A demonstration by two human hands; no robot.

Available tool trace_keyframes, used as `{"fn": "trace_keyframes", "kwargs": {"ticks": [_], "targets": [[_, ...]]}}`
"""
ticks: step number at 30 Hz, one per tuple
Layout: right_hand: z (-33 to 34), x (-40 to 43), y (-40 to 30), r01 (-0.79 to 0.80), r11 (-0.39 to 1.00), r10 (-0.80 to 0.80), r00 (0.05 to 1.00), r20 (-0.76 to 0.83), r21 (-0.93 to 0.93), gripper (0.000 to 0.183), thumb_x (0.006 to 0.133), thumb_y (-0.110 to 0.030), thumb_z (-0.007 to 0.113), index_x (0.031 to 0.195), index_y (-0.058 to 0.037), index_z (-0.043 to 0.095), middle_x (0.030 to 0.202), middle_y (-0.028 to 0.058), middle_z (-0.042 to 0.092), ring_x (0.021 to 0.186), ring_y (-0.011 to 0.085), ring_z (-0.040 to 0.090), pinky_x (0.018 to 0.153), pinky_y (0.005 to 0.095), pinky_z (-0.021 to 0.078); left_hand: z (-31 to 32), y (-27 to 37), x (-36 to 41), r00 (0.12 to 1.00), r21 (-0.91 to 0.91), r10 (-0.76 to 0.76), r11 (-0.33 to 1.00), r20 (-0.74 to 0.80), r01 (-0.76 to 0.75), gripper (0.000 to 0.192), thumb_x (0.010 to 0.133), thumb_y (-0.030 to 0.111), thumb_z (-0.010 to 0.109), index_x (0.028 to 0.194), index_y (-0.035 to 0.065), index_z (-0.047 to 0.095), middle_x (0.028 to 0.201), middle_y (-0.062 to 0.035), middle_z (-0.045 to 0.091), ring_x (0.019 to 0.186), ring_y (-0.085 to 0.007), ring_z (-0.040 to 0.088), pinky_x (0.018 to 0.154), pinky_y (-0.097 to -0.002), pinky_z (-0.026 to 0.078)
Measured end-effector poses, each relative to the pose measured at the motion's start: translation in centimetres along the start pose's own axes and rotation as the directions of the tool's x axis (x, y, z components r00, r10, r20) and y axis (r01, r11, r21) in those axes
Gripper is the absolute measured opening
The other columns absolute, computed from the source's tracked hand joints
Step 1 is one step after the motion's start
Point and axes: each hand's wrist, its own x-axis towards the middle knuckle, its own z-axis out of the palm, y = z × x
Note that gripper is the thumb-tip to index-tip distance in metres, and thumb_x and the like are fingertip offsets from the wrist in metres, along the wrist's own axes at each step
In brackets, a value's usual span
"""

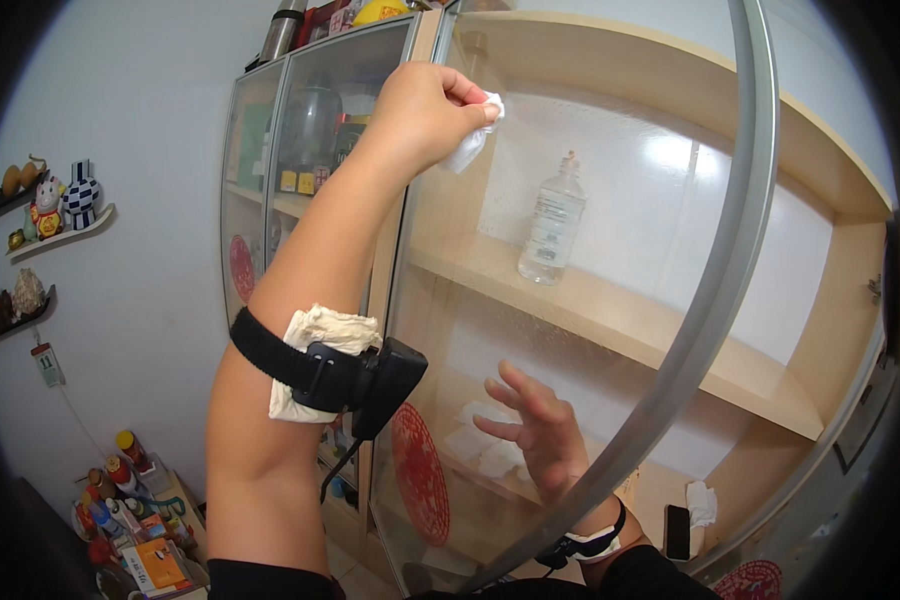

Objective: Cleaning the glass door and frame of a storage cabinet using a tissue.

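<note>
My left hand (439, 112) reaches up to the upper part of a framed glass cabinet door (607, 330), pinching a crumpled white tissue (469, 150) between thumb and fingers. Whether the tissue touches the pane is hard to tell. Lower down, my right hand (540, 431) shows through the glass, its fingers spread and holding nothing. The door's grey metal frame (720, 315) crosses in front of that wrist. Droplets or smears mark the pane. Through it I see a clear plastic bottle (553, 225) with a printed label, upright on a wooden shelf (607, 307).
A red round paper-cut (420, 472) is on the door's lower glass. White tissues (487, 442) lie low behind it. A black phone (676, 531) and another tissue (700, 502) rest at lower right. A second glass-fronted cabinet (330, 127) adjoins. Bottles and boxes crowd a low surface (187, 510).
</note>
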Motion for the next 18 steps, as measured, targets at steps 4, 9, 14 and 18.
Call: {"fn": "trace_keyframes", "kwargs": {"ticks": [4,9,14,18], "targets": [[0.1,-0.1,0.2,0.005,1.000,-0.005,1.000,-0.005,0.026,0.066,0.077,-0.059,0.052,0.131,-0.0243,0.033,0.142,0.0159,0.020,0.127,0.0331,0.027,0.096,0.0548,0.0321,0.2,-0.6,-0.1,1.000,-0.090,-0.002,0.996,0.006,0.002,0.016,0.074,0.011,0.068,0.083,-0.0017,0.063,0.074,-0.0043,0.061,0.067,-0.0087,0.056,0.062,-0.0221,0.045],[0.0,-0.2,0.5,0.001,1.000,-0.001,1.000,-0.008,0.029,0.067,0.077,-0.059,0.052,0.131,-0.0247,0.033,0.142,0.0151,0.019,0.127,0.0328,0.026,0.096,0.0565,0.0306,0.8,-0.8,-0.7,1.000,-0.136,0.027,0.990,-0.012,-0.029,0.017,0.074,0.011,0.068,0.084,-0.0024,0.063,0.074,-0.0046,0.062,0.068,-0.0085,0.056,0.063,-0.0219,0.046],[0.1,-0.1,0.2,0.010,1.000,-0.010,1.000,0.010,0.023,0.068,0.077,-0.060,0.052,0.131,-0.0248,0.032,0.142,0.0161,0.018,0.128,0.0337,0.026,0.096,0.0564,0.0303,1.0,-1.1,-0.6,0.997,-0.177,-0.009,0.984,-0.073,-0.004,0.018,0.074,0.010,0.069,0.085,-0.0018,0.063,0.076,-0.0045,0.062,0.068,-0.0082,0.057,0.063,-0.0212,0.046],[0.2,0.0,0.4,0.023,1.000,-0.023,1.000,0.014,-0.009,0.069,0.077,-0.061,0.050,0.132,-0.0245,0.030,0.143,0.0164,0.017,0.128,0.0341,0.025,0.096,0.0565,0.0303,2.2,2.0,-2.8,0.992,-0.388,0.066,0.916,-0.107,-0.102,0.015,0.076,0.009,0.067,0.087,-0.0004,0.064,0.077,-0.0033,0.063,0.069,-0.0075,0.057,0.064,-0.0203,0.047]]}}
